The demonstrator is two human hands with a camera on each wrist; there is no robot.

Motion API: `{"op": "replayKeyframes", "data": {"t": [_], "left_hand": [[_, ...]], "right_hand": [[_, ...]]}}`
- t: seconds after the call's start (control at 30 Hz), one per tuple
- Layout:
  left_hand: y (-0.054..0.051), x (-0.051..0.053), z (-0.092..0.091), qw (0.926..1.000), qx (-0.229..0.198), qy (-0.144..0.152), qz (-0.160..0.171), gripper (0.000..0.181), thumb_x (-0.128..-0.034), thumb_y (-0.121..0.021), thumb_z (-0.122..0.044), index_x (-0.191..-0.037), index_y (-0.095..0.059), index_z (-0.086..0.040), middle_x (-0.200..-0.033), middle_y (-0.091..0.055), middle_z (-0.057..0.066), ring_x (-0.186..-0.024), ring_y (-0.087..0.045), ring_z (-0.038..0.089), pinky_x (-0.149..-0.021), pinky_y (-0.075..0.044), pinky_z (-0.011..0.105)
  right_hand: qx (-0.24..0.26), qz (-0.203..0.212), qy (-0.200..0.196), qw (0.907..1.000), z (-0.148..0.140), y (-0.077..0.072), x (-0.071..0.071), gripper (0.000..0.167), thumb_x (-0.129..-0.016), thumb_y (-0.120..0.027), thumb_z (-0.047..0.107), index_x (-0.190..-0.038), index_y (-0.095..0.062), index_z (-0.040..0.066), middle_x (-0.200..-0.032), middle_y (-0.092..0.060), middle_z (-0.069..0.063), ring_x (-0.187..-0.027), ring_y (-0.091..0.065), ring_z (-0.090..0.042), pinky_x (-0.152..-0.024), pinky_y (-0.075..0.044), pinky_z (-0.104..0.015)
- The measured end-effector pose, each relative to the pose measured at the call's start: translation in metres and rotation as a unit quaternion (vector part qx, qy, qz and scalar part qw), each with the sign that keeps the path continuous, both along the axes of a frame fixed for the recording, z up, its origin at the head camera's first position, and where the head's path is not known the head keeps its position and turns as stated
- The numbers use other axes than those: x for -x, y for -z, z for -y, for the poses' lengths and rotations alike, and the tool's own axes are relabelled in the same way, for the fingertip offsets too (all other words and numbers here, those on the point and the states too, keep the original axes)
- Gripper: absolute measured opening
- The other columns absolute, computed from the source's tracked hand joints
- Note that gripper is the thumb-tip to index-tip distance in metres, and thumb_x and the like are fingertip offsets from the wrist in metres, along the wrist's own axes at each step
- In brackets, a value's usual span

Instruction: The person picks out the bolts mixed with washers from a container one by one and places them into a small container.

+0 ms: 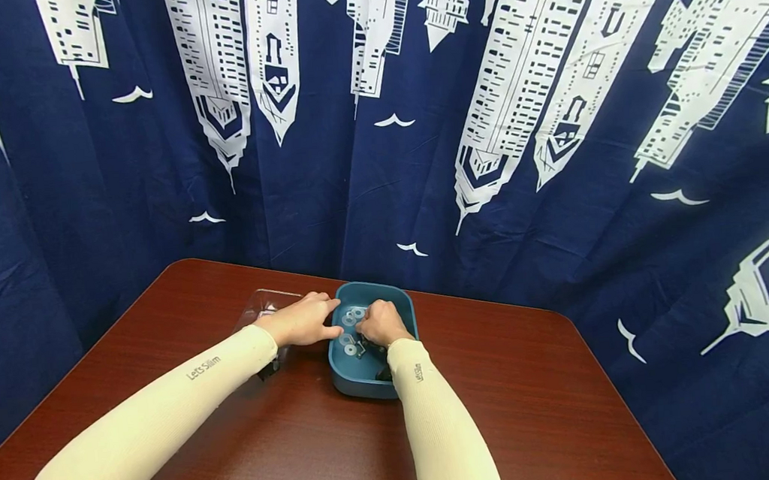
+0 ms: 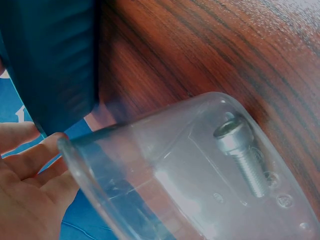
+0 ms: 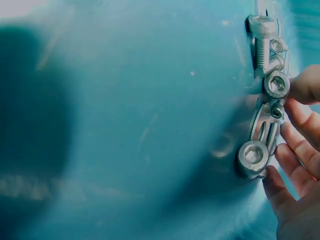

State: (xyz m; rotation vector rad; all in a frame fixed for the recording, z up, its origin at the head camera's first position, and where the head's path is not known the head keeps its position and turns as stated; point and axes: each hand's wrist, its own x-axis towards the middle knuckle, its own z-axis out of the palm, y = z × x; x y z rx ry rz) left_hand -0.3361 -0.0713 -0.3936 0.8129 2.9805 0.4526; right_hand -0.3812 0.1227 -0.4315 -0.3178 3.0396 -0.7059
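Observation:
My right hand [image 1: 383, 323] reaches down into a blue bin [image 1: 369, 389]. In the right wrist view its spread fingers [image 3: 300, 145] touch a cluster of socket head bolts [image 3: 253, 157] and washers [image 3: 258, 122]; no piece is clearly pinched. Fairly straight, the fingers of my left hand [image 1: 303, 320] touch the bin's left rim, the thumb apart from them. Beneath the left wrist stands a clear plastic container [image 1: 250, 308]. One large socket head bolt [image 2: 243, 155] lies inside it, seen in the left wrist view.
More washers [image 1: 350, 350] lie on the bin's floor, left of the right hand. The brown wood table [image 1: 504, 381] carries both containers near its back edge. A dark blue curtain [image 1: 326, 192] with white building prints hangs behind it.

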Motion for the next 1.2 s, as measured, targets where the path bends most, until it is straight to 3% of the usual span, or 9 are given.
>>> {"op": "replayKeyframes", "data": {"t": [0.3,0.47,0.67,0.97,1.2], "left_hand": [[-0.0016,-0.0002,0.0003,1.0000,-0.004,0.005,-0.003,0.069,-0.0947,-0.067,-0.040,-0.145,-0.049,0.004,-0.141,-0.055,0.021,-0.131,-0.050,0.035,-0.113,-0.040,0.048],[-0.0004,0.0013,0.0005,1.0000,-0.006,0.004,0.000,0.070,-0.0948,-0.067,-0.041,-0.146,-0.049,0.004,-0.140,-0.055,0.021,-0.130,-0.050,0.034,-0.113,-0.040,0.048],[0.0005,0.0020,-0.0002,1.0000,-0.006,0.001,0.006,0.070,-0.0948,-0.067,-0.041,-0.146,-0.048,0.003,-0.141,-0.055,0.020,-0.130,-0.049,0.034,-0.113,-0.040,0.049],[-0.0008,0.0000,-0.0008,1.0000,-0.003,0.004,0.001,0.069,-0.0946,-0.067,-0.040,-0.146,-0.049,0.003,-0.140,-0.055,0.020,-0.130,-0.050,0.034,-0.112,-0.041,0.048],[-0.0002,0.0023,0.0001,1.0000,0.001,0.003,0.001,0.070,-0.0949,-0.066,-0.042,-0.146,-0.049,0.003,-0.141,-0.055,0.020,-0.131,-0.050,0.033,-0.113,-0.040,0.048]], "right_hand": [[-0.017,-0.016,-0.016,0.9996,0.0004,-0.0024,-0.0005,0.029,-0.086,-0.076,0.012,-0.058,-0.067,0.010,-0.054,-0.054,0.002,-0.052,-0.053,-0.014,-0.049,-0.042,-0.025],[-0.054,-0.036,-0.021,0.9976,0.0007,-0.0020,0.0017,0.018,-0.084,-0.078,0.013,-0.068,-0.071,0.012,-0.067,-0.063,0.001,-0.066,-0.058,-0.015,-0.060,-0.051,-0.029],[-0.072,-0.049,-0.025,0.9959,-0.0008,-0.0018,0.0019,0.014,-0.084,-0.077,0.012,-0.071,-0.072,0.014,-0.079,-0.062,-0.002,-0.084,-0.053,-0.019,-0.073,-0.051,-0.035],[-0.081,-0.029,-0.024,0.9960,-0.0015,-0.0020,0.0008,0.020,-0.087,-0.071,0.014,-0.067,-0.068,0.013,-0.083,-0.056,-0.005,-0.083,-0.050,-0.020,-0.068,-0.048,-0.034],[-0.067,-0.016,-0.021,0.9974,-0.0021,-0.0039,-0.0020,0.028,-0.088,-0.069,0.015,-0.061,-0.062,0.012,-0.071,-0.052,-0.004,-0.078,-0.049,-0.021,-0.062,-0.043,-0.033]]}}
